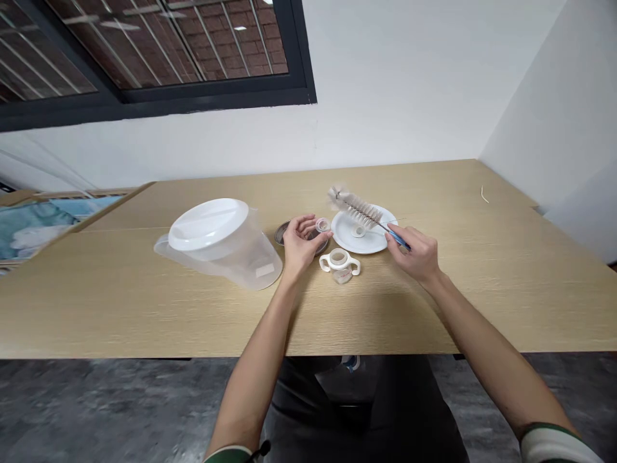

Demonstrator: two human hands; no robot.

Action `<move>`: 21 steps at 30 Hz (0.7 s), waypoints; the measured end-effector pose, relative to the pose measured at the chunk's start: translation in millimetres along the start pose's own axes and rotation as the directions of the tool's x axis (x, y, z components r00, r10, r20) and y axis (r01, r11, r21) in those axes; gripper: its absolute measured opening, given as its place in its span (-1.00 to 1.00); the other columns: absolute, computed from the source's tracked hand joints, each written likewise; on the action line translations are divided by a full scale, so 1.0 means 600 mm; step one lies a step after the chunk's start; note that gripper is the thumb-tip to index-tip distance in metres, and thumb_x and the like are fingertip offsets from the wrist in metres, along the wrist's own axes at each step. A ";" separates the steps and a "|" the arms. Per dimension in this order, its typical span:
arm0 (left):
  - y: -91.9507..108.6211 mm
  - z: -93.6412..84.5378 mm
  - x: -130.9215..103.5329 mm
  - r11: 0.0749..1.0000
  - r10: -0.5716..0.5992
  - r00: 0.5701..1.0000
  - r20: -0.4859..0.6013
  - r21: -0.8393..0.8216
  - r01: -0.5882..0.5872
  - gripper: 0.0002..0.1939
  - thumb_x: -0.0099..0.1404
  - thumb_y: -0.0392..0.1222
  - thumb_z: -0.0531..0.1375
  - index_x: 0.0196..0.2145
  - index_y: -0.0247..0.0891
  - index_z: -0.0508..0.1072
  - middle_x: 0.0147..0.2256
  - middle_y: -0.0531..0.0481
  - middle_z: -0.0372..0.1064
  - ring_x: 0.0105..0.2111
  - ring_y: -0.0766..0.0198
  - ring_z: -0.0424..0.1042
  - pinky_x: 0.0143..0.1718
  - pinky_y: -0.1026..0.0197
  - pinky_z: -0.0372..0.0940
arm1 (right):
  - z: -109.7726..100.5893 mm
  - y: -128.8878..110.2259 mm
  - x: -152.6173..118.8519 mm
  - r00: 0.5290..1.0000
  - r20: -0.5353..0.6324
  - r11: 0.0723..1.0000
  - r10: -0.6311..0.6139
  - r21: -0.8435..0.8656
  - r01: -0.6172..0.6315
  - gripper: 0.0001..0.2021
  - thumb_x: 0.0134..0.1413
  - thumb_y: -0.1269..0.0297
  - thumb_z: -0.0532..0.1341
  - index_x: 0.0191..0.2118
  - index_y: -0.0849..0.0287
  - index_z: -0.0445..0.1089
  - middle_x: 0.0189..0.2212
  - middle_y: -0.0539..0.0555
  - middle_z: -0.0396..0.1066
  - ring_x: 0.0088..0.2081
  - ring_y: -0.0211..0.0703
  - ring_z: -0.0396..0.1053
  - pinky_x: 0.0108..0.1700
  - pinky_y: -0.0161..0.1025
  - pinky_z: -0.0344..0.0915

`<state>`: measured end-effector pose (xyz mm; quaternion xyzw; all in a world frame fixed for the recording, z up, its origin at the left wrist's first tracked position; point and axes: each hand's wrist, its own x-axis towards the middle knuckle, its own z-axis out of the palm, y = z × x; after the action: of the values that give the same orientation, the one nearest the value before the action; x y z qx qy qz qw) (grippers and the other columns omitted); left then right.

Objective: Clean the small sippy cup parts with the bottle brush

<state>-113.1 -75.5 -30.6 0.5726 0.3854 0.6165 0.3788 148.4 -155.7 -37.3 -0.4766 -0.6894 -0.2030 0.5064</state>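
Note:
Between the fingertips of my left hand point(301, 243) is a small round translucent piece with a pinkish rim point(322, 225), its exact kind too small to tell. My right hand point(415, 252) grips a bottle brush point(359, 209) by its blue handle, the pale bristles angled up and left over a white plate point(380, 243). A small white ring point(357, 231) lies on that plate. In front of it stands a small clear container with a white two-handled collar point(339, 258). Under and behind my left hand is a dark round metal dish point(281, 233), partly covered.
A translucent pitcher point(236, 257) with a white lid stands left of my left hand. A small bent pale stick point(484, 194) lies at the far right of the wooden table point(193, 321). A wall and a barred window are behind. Cloths point(43, 222) lie beyond the left edge.

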 end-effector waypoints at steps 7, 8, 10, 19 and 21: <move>-0.002 -0.007 0.003 0.995 0.037 0.999 0.000 0.090 -0.037 -0.46 -0.09 -0.12 0.56 -0.13 -0.27 0.60 -0.09 -0.18 0.60 -0.03 0.03 0.56 0.12 -0.04 0.40 | 0.000 0.000 -0.001 1.000 -0.005 1.000 -0.006 0.002 0.006 -0.79 0.31 0.28 0.21 -0.12 0.21 0.60 -0.51 0.04 0.53 -0.54 -0.27 0.39 -0.46 -0.29 0.24; -0.002 -0.009 0.003 0.992 0.042 0.999 -0.004 0.116 -0.042 -0.47 -0.08 -0.11 0.56 -0.13 -0.26 0.61 -0.10 -0.17 0.60 -0.04 0.04 0.56 0.10 -0.02 0.40 | 0.000 0.000 -0.001 1.000 -0.005 1.000 -0.005 0.001 0.005 -0.79 0.31 0.28 0.21 -0.12 0.21 0.60 -0.51 0.04 0.53 -0.54 -0.27 0.39 -0.47 -0.29 0.24; -0.004 -0.011 0.005 0.987 0.050 0.999 -0.009 0.152 -0.049 -0.48 -0.05 -0.09 0.54 -0.11 -0.25 0.62 -0.10 -0.16 0.60 -0.08 0.06 0.55 0.03 0.02 0.41 | 0.000 0.000 -0.001 1.000 0.001 1.000 -0.002 0.003 0.002 -0.78 0.31 0.27 0.21 -0.12 0.21 0.60 -0.51 0.05 0.54 -0.54 -0.27 0.40 -0.47 -0.29 0.24; -0.023 -0.014 0.010 0.985 0.079 0.994 0.070 0.150 -0.089 -0.43 0.11 -0.08 0.47 0.08 -0.24 0.54 -0.02 -0.18 0.54 -0.05 0.11 0.51 0.04 0.06 0.40 | -0.001 0.001 0.001 0.999 0.016 0.999 -0.033 0.023 0.033 -0.78 0.30 0.28 0.21 -0.11 0.23 0.59 -0.51 0.05 0.54 -0.53 -0.27 0.41 -0.46 -0.30 0.27; -0.026 -0.015 0.012 0.988 0.086 0.992 0.090 0.123 -0.096 -0.38 0.16 -0.05 0.44 0.16 -0.22 0.49 0.01 -0.19 0.52 0.02 0.08 0.50 0.12 0.02 0.38 | -0.002 0.001 0.001 0.999 0.003 0.999 -0.046 0.021 0.046 -0.79 0.30 0.30 0.22 -0.11 0.24 0.59 -0.51 0.04 0.54 -0.54 -0.27 0.41 -0.47 -0.30 0.25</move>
<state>-122.2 -62.8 -42.1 0.6380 0.3810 0.5828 0.3290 149.3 -156.0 -36.4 -0.4556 -0.7031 -0.2068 0.5053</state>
